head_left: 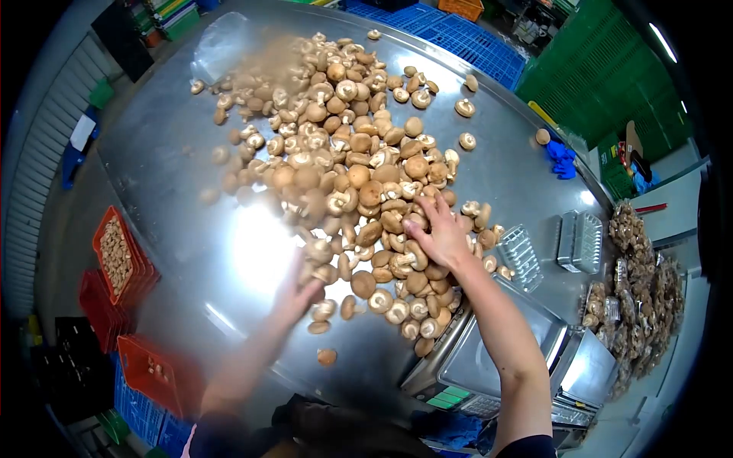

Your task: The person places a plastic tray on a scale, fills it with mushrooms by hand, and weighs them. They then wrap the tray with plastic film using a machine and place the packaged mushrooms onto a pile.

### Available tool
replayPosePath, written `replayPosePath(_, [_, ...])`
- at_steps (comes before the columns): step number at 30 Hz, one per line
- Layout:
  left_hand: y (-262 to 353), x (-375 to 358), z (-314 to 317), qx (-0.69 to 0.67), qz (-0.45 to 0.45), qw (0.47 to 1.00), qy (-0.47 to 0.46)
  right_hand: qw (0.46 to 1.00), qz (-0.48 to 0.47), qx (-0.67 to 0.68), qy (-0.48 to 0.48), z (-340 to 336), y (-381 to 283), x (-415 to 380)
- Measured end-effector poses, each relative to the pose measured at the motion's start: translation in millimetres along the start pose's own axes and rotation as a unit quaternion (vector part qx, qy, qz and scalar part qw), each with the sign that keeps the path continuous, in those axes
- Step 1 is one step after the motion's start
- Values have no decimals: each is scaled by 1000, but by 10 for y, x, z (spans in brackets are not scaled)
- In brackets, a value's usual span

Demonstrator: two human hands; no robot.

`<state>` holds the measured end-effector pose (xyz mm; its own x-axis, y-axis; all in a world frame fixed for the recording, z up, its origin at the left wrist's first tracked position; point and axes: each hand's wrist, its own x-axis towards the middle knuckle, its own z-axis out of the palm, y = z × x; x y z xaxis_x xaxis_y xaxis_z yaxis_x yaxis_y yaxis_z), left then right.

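Observation:
A large pile of brown-capped mushrooms with pale stems spreads across the steel table. My right hand rests on the pile's right side, fingers spread over several caps, so open. At the near left edge of the heap is my left hand, smeared by motion. Mushrooms lie right at its thumb and fingers, and I cannot tell whether it grips them. A lone mushroom sits closer to me.
A scale stands beside my right forearm. Clear plastic trays and bagged mushrooms are to the right. Red crates stand lower left. A clear plastic bag and blue gloves lie on the table.

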<state>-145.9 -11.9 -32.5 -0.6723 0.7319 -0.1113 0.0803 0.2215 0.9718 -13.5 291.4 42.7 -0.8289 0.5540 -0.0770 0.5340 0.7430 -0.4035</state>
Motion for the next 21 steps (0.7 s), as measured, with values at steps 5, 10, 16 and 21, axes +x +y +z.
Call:
replayPosePath(5, [377, -430, 186, 225, 173, 954, -98, 994, -73, 69, -39, -9, -298, -533])
replayPosePath(10, [580, -767, 75, 131, 186, 953, -200, 988, -115, 62, -83, -165, -315, -803])
replayPosePath(16, [672, -210, -846, 71, 147, 985, -54, 987, -101, 118, -37, -550, -330, -647])
replayPosePath(21, [551, 1274, -1895, -76, 112, 982, 134, 978, -35, 204, 14, -567, -332, 139])
